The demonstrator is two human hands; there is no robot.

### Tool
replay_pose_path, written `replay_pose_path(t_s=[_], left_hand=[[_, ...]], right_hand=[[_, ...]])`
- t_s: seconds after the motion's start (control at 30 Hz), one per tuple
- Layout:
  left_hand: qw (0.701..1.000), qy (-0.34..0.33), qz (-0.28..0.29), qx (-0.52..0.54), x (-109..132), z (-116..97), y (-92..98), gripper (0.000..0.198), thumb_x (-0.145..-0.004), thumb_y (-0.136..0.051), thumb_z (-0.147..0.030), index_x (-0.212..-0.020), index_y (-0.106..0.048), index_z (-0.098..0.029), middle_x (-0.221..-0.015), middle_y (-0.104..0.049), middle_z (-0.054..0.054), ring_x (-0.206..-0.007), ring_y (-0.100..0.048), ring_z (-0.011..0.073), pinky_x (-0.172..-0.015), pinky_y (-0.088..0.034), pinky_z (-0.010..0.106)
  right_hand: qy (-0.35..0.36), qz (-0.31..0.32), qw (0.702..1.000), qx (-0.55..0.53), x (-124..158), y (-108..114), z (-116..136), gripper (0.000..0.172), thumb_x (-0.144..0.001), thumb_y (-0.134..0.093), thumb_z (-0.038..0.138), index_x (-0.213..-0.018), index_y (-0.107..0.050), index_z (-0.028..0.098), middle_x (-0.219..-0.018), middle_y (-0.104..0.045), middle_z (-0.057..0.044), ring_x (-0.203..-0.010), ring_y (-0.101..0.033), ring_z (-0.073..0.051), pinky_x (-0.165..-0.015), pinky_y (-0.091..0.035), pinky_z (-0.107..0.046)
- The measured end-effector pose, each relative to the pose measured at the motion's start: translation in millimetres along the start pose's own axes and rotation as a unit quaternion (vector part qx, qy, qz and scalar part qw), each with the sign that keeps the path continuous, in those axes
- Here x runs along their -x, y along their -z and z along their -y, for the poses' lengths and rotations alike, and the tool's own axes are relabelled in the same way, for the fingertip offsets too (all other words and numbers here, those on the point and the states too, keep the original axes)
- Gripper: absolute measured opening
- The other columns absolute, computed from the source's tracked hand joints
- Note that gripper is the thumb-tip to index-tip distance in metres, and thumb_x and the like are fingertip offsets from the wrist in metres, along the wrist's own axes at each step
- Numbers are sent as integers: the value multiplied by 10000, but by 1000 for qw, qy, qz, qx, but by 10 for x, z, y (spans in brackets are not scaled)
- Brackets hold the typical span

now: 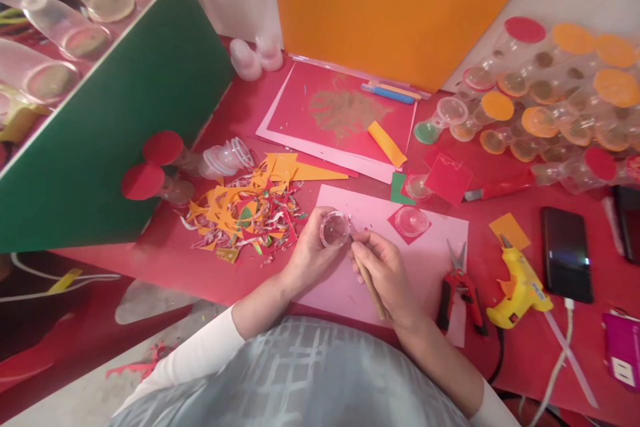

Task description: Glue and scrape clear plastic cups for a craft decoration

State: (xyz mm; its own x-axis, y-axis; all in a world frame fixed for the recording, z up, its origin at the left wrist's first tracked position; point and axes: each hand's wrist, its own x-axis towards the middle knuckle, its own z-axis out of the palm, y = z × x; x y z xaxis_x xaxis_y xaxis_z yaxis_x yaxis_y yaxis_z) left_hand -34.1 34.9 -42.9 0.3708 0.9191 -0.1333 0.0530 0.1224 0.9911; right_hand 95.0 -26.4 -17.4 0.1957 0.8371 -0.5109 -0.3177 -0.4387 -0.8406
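far left of your left fingers, a green board (125, 107) leans at a slant, clear plastic bottles (95, 10) behind it. nearer those fingers, still on their left: two red discs (143, 181) on clear stems, then a row of nested clear cups (227, 157). just left of your left fingers, a loose pile of orange, red and white paper scraps (235, 210). your left hand (314, 247) has its fingers curled around a small clear cup (335, 229), round opening facing up, held over the pink sheet (433, 267). beyond the fingertips of both hands, a red sheet (295, 113) with a gold patch, a rolled orange piece (387, 144) on its near right corner. your right hand (383, 263) pinches a thin tool with a tan handle (371, 287), thumb and fingers pressed together on it, tip right at the cup's right edge; can't tell if touching. beyond and right of the right fingers, a clear round piece (413, 221) on a red square. further right of them, red-handled snips (459, 290), blades apart, then a yellow glue gun (520, 287), a black phone (567, 253), a purple pack (623, 350).
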Motion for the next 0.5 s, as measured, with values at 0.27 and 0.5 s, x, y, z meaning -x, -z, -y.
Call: replay_pose_path(t_s=[0.27, 0.5], left_hand=[[999, 4, 50, -1, 4, -36, 17, 245, -835, -691, -292, -980, -508, -217, -866, -623, 1, -773, -615, 136, -745, -492, 260], [996, 2, 85, -20, -4, -51, 67, 196, -855, -658, -277, -988, -530, -210, -928, -607, 27, -836, -601, 155, -784, -486, 277]], right_hand=[[11, -15, 1000, 1, -23, 19, -1, 289, -738, -754, 447, -750, -602, 202, -580, -566, 53, -430, -477, -83, -387, -405, -199], [18, -18, 999, 25, -5, 42, 21, 269, -769, -720, 439, -769, -597, 200, -525, -554, 67, -412, -471, -83, -410, -396, -207]])
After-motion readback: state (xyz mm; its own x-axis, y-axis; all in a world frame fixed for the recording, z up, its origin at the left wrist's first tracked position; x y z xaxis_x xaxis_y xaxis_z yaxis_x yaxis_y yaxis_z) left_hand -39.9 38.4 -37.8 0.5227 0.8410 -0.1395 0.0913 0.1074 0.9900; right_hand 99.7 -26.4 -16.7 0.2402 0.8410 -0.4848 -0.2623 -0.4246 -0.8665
